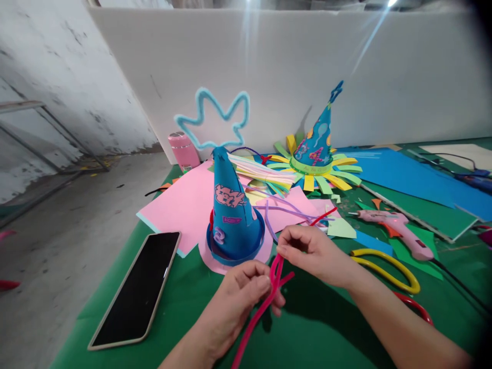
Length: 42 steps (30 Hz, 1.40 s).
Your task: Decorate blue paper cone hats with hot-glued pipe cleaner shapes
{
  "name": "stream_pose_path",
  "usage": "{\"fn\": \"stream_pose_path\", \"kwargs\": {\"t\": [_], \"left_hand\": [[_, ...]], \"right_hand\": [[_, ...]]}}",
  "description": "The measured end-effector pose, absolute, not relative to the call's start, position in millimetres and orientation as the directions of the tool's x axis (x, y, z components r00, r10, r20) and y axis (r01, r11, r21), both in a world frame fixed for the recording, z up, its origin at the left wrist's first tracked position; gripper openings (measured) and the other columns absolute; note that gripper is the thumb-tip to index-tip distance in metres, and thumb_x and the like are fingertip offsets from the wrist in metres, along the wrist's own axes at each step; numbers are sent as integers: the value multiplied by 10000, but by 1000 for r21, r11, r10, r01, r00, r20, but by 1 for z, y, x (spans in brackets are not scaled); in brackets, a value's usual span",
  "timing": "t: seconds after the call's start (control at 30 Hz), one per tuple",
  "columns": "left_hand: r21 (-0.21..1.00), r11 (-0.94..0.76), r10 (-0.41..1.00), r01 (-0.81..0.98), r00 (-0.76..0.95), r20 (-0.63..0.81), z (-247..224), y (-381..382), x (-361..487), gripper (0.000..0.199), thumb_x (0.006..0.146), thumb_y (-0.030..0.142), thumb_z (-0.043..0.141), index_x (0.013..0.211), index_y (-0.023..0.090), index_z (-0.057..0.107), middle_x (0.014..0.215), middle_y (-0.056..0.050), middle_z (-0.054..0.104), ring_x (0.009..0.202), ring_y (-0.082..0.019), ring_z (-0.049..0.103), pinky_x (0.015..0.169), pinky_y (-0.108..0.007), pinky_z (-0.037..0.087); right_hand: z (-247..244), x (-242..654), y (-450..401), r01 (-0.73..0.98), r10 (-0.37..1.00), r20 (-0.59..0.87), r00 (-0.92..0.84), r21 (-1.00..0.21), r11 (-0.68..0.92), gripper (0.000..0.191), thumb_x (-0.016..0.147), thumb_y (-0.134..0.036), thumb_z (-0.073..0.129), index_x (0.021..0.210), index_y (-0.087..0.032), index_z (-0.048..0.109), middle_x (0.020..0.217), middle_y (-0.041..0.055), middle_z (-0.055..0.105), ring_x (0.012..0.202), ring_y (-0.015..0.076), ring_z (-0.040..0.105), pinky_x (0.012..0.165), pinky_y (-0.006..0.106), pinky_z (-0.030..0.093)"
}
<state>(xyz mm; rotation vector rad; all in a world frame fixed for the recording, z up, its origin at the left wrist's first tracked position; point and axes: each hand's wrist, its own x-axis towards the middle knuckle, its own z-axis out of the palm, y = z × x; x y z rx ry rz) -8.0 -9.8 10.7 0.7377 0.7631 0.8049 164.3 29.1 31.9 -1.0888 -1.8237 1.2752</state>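
Between my two hands is a bright pink pipe cleaner (253, 324), bent into a narrow loop with one long tail hanging toward the bottom of the view. My left hand (246, 289) pinches it where the strands cross. With thumb and forefinger closed, my right hand (313, 251) grips the top of the loop. Just beyond my hands stands a blue cone hat (230, 215) with pink and purple stickers and a curled brim. From its tip rises a light blue fuzzy pipe cleaner shape (200, 110) with several points.
A phone (136, 292) lies at the left table edge. Pink paper (177, 205) and purple pipe cleaners (284, 209) lie behind the hat. A second cone hat (317, 138) stands farther back. To the right are a pink glue gun (400, 228), yellow-handled scissors (388, 264) and blue sheets (407, 177).
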Motion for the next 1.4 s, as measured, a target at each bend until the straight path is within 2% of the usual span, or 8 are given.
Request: {"fn": "stream_pose_path", "kwargs": {"t": [0.13, 0.3, 0.5, 0.7, 1.0, 1.2, 1.4], "left_hand": [[852, 467, 846, -238, 401, -352, 10, -9, -4, 116, 703, 219, 609, 696, 118, 554, 571, -39, 643, 462, -104, 558, 502, -213, 392], [809, 452, 887, -376, 289, -361, 11, -6, -7, 108, 701, 192, 610, 652, 131, 536, 546, -17, 640, 431, -88, 549, 471, -188, 376], [835, 414, 906, -364, 254, -338, 10, -6, -9, 89, 688, 189, 625, 668, 105, 602, 565, -34, 645, 489, -108, 576, 531, -205, 411], [868, 382, 916, -318, 255, -310, 10, -6, -8, 146, 722, 229, 593, 669, 97, 626, 615, -42, 638, 579, -123, 577, 634, -240, 423], [884, 357, 929, -301, 210, -304, 6, -7, -9, 143, 739, 251, 575, 655, 137, 582, 626, -2, 584, 630, -99, 527, 645, -219, 395], [866, 381, 921, -324, 220, -322, 8, -6, -8, 148, 740, 241, 575, 643, 129, 570, 638, -1, 586, 638, -85, 518, 655, -198, 396], [824, 411, 911, -391, 207, -356, 13, -5, -8, 152, 713, 236, 600, 618, 125, 558, 606, -5, 578, 608, -91, 512, 639, -207, 407]], "right_hand": [[32, 159, 28, 318, 902, 120, -414, -910, 267, 124, 773, -253, 516, 688, -164, 529, 596, -22, 480, 526, 92, 404, 478, 211, 322], [26, 151, 24, 171, 951, 133, -281, -968, 186, 155, 821, -310, 455, 889, -190, 527, 711, -11, 501, 607, 106, 452, 534, 217, 371], [13, 136, 12, 183, 941, 165, -296, -957, 225, 101, 783, -256, 522, 723, -177, 541, 765, 9, 495, 705, 126, 504, 648, 244, 409], [14, 136, 14, 148, 936, 152, -318, -967, 207, 186, 789, -255, 503, 625, -167, 517, 703, -6, 471, 667, 117, 516, 619, 240, 416], [22, 146, 18, 343, 917, 111, -383, -904, 253, 170, 770, -192, 512, 608, -167, 466, 655, -31, 454, 625, 96, 445, 578, 212, 357], [25, 149, 14, 458, 889, 4, -457, -856, 239, 219, 833, -272, 426, 635, -179, 436, 577, -54, 415, 535, 79, 374, 477, 195, 293], [26, 150, 12, 424, 873, -73, -482, -891, 160, 222, 845, -322, 411, 677, -180, 437, 598, -46, 475, 542, 83, 487, 487, 188, 346]]}}
